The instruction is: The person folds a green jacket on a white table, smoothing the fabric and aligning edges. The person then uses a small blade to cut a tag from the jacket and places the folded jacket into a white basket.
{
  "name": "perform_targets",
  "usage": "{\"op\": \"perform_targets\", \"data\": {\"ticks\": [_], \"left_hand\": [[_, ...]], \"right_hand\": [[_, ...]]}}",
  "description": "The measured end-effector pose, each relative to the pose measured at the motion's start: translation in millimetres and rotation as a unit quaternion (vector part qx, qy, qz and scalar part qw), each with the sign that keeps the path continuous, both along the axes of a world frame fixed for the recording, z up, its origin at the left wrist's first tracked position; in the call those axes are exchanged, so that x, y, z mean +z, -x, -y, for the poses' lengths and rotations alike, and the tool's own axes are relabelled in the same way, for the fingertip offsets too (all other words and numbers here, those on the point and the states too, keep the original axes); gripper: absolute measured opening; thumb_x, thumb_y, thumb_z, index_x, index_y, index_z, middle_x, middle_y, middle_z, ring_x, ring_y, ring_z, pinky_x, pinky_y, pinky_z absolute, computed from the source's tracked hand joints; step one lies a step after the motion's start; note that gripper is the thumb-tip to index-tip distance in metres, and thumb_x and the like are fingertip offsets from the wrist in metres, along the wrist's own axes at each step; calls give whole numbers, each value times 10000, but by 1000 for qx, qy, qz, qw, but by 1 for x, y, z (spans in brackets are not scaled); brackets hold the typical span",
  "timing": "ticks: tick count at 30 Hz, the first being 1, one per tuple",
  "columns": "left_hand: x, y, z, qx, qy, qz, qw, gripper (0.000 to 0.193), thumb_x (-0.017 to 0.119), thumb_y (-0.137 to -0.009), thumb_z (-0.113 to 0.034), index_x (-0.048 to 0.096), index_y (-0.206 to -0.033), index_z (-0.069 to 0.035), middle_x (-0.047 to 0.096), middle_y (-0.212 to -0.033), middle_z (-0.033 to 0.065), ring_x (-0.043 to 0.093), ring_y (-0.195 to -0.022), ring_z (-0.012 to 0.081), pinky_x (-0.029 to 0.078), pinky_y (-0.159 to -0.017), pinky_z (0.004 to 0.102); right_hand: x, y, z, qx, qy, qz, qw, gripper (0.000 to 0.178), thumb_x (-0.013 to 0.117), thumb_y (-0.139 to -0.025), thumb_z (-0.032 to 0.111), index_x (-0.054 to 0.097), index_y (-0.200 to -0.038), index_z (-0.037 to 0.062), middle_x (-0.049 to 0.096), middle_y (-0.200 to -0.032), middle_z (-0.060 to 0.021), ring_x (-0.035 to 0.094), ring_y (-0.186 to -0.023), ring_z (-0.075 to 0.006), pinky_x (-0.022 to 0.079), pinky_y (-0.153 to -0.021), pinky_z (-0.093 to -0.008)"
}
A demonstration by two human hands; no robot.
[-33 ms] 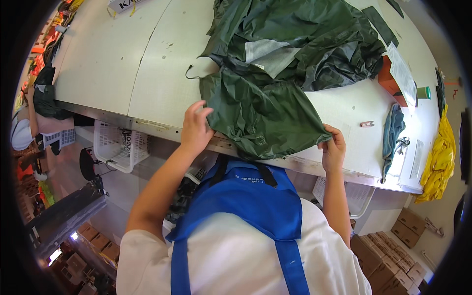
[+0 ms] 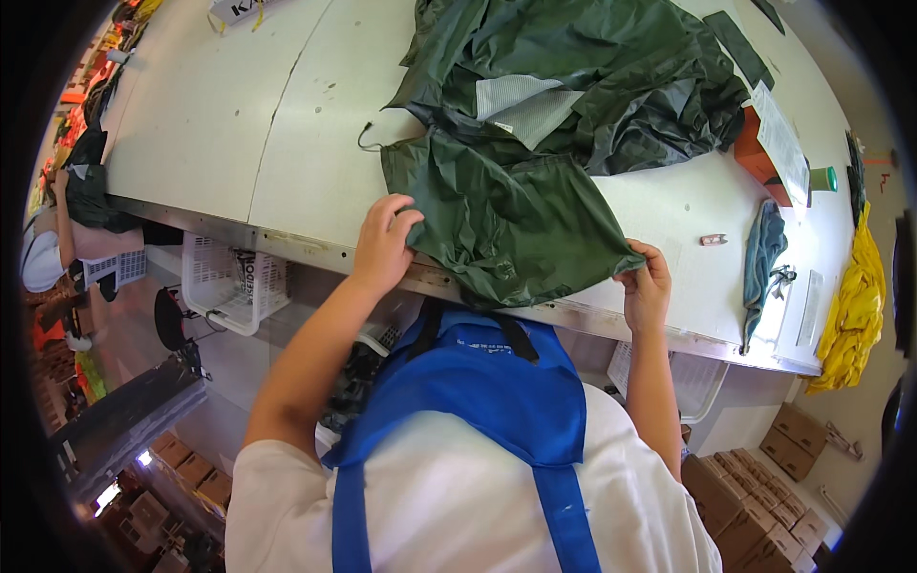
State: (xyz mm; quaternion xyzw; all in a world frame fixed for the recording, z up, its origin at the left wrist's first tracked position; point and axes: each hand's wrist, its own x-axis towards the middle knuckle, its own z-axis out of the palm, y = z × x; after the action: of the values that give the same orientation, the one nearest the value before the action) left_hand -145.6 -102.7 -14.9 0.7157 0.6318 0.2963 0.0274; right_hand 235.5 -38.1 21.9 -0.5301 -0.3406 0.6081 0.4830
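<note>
A dark green rain jacket (image 2: 573, 48) lies crumpled on the white worktable, its pale mesh lining (image 2: 535, 107) and a small label showing through an opening. The part nearest me, which looks like its hood (image 2: 511, 220), is spread out at the table's front edge. My left hand (image 2: 384, 246) is closed at the hood's left edge, with the fingers curled over the fabric. At the right corner, my right hand (image 2: 649, 284) pinches the cloth between thumb and fingers. A thin dark cord loop (image 2: 367, 138) sticks out at the hood's upper left.
Right of the jacket are a small thread snipper-like item (image 2: 714, 241), a blue-grey cloth (image 2: 761, 267), a red box (image 2: 757, 158) with paper, and yellow fabric (image 2: 850, 306) over the edge. White baskets (image 2: 215, 286) sit below the table. Another person (image 2: 57, 239) works at far left.
My left fingers have shifted slightly and curl closer against the fabric. The hood's upper left edge and cord have moved a little to the left. My right hand stays nearly in place.
</note>
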Motion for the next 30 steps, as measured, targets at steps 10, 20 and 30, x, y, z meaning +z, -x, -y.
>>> {"op": "perform_targets", "data": {"ticks": [10,20,30], "left_hand": [[-7,15,-18,-193,210,74,956,110,571,-829,-18,605,-931,-36,609,-871,125,578,-866,328,477,-758,393],[18,-3,-25,-94,173,187,962,124,532,-880,-48,604,-978,-26,580,-859,125,563,-823,316,464,-731,360],[5,29,-38,45,197,-218,955,254,561,-768,-39,623,-1005,-103,579,-947,94,543,-916,293,407,-807,405]], "right_hand": [[-16,-91,-61,204,-257,646,689,306,530,-762,-1,604,-1057,36,566,-1074,-195,564,-897,-303,465,-823,-383],[-23,37,54,421,-338,504,674,205,643,-691,131,624,-886,72,585,-839,-67,548,-854,-274,407,-824,-404],[-13,29,68,495,-195,284,798,143,590,-796,86,640,-917,29,626,-873,-140,597,-843,-310,464,-789,-379]]}}
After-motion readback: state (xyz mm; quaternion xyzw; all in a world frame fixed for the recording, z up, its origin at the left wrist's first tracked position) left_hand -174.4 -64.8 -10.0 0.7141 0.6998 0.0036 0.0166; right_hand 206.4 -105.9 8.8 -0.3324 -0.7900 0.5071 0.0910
